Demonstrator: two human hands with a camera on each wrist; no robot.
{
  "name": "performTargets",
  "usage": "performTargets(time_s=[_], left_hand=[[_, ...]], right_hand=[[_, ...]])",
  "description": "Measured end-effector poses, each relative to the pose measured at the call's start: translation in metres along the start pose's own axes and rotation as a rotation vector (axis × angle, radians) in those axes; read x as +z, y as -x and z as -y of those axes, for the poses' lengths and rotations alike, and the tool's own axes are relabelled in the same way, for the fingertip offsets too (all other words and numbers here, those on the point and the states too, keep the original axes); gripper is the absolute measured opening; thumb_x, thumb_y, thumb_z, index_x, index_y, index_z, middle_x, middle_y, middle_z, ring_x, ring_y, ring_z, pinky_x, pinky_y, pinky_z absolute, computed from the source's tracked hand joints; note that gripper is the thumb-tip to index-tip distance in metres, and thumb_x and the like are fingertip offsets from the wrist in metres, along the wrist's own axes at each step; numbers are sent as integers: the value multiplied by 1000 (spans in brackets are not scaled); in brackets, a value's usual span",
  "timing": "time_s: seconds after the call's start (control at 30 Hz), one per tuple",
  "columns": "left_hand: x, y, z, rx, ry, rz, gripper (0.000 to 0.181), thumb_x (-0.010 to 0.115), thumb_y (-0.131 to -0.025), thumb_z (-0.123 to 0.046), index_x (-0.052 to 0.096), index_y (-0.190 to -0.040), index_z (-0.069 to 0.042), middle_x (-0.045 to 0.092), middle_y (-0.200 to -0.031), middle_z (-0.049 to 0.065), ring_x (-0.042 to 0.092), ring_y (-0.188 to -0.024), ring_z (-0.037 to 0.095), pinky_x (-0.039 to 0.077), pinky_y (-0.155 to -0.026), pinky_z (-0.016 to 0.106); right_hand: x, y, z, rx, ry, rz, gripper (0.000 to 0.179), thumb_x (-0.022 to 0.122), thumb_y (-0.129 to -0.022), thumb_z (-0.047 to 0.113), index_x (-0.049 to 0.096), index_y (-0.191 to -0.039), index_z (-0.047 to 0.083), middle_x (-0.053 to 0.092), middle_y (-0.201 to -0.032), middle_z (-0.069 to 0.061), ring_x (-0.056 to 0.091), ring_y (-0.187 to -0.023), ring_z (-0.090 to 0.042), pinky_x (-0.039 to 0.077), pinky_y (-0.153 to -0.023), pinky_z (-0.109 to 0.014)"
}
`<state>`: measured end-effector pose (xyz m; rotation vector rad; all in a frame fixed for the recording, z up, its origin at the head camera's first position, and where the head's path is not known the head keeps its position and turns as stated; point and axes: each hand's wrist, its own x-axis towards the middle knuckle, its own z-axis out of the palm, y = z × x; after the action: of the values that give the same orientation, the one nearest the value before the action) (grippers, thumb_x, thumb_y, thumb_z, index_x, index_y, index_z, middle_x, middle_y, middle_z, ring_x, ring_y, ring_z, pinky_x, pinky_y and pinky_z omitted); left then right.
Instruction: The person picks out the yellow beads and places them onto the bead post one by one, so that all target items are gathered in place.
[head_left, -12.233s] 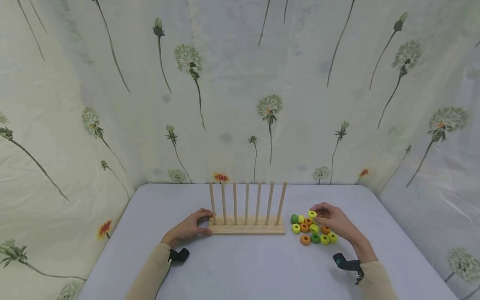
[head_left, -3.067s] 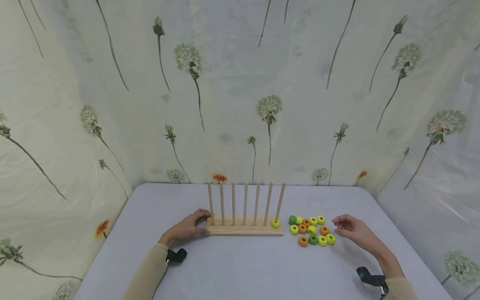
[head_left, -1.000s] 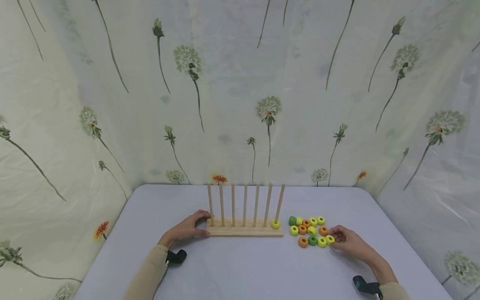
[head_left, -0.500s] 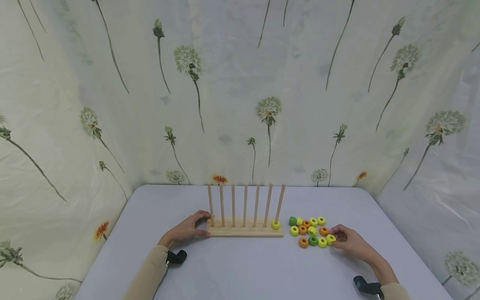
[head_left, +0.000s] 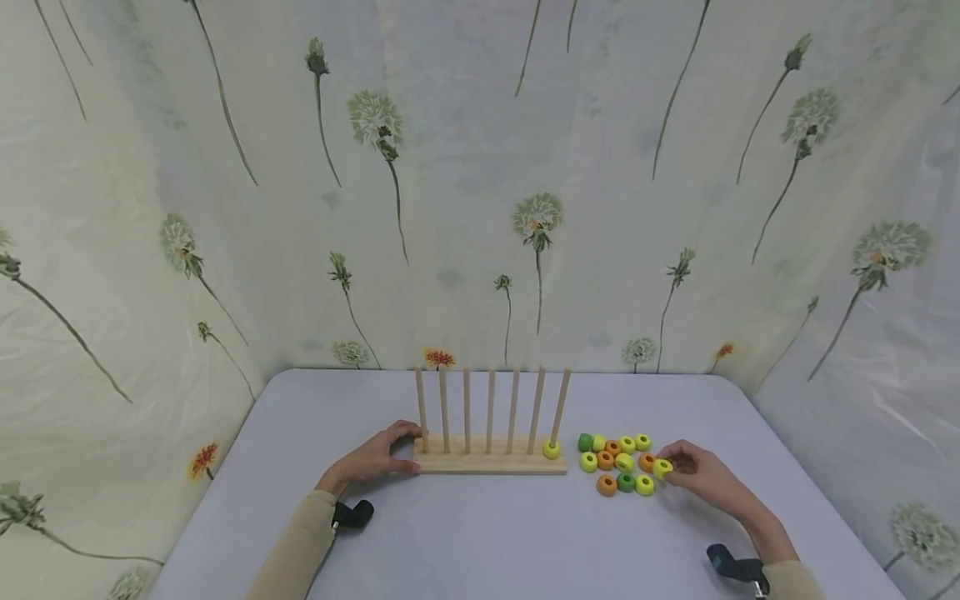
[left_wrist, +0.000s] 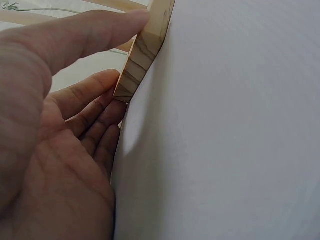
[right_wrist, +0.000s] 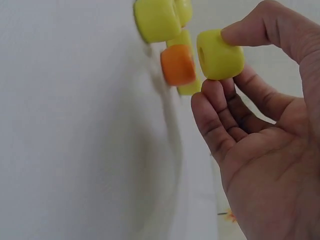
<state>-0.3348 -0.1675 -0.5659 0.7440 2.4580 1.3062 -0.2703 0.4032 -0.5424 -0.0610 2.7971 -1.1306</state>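
Observation:
A wooden peg rack [head_left: 487, 464] with a row of upright pegs stands mid-table, and one yellow bead [head_left: 551, 450] sits at the foot of its rightmost peg. My left hand [head_left: 375, 457] grips the rack's left end, thumb at the front and fingers behind; the left wrist view shows the thumb and fingertips on the wooden end [left_wrist: 142, 57]. Between thumb and fingers, my right hand [head_left: 701, 475] pinches a yellow bead [right_wrist: 220, 55], lifted off the table at the right side of the bead group. An orange bead [right_wrist: 178, 65] lies close by it.
Right of the rack lie several loose beads: green ones [head_left: 626, 482], orange ones [head_left: 607, 485] and yellow ones [head_left: 644, 485]. The table [head_left: 480, 542] is white, with a flower-print curtain [head_left: 450, 208] behind it.
A yellow bead now sits on the rightmost peg, unlike in the oldest frame. Within the last half second my right hand has raised another yellow bead off the table. My left hand stays put.

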Motion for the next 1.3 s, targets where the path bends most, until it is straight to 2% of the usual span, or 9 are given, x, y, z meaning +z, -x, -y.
performTargets(time_s=[0.3,0.53,0.73,0.97,1.3], left_hand=[[0,-2,0,2,-16,-8,59,80,-78,-28,54,-130,-16,44,-141,4,33,-140,30,23,-115,54],[-2,-3,-1,-3,-23,-4,59,80,-79,-28,54,-130,-17,44,-141,3,32,-140,29,21,-116,53],[-2,-2,-1,5,-25,0,61,79,-79,-30,53,-132,-14,44,-142,6,32,-140,30,22,-116,53],[-3,0,-2,-1,-21,1,61,79,-79,-30,53,-132,-13,43,-143,7,30,-141,31,21,-116,54],[-1,0,-2,4,-10,7,60,79,-79,-28,53,-131,-13,43,-142,7,31,-141,31,21,-116,54]], right_hand=[[-9,-5,16,-87,15,-19,33,67,-89,18,56,-115,1,61,-112,-11,58,-100,-18,52,-80,-23],[-13,-12,28,-114,-2,-34,31,64,-89,15,56,-116,1,61,-112,-11,57,-100,-21,51,-78,-19],[-18,-16,41,-153,-12,-47,29,64,-91,16,55,-116,3,60,-112,-11,58,-100,-18,51,-80,-18],[-26,-19,62,-213,-47,-51,29,64,-92,16,55,-116,4,60,-111,-12,59,-94,-12,52,-77,-21],[-39,-27,101,-276,-62,-53,30,64,-93,21,55,-116,4,61,-109,-11,60,-94,-11,53,-77,-24]])
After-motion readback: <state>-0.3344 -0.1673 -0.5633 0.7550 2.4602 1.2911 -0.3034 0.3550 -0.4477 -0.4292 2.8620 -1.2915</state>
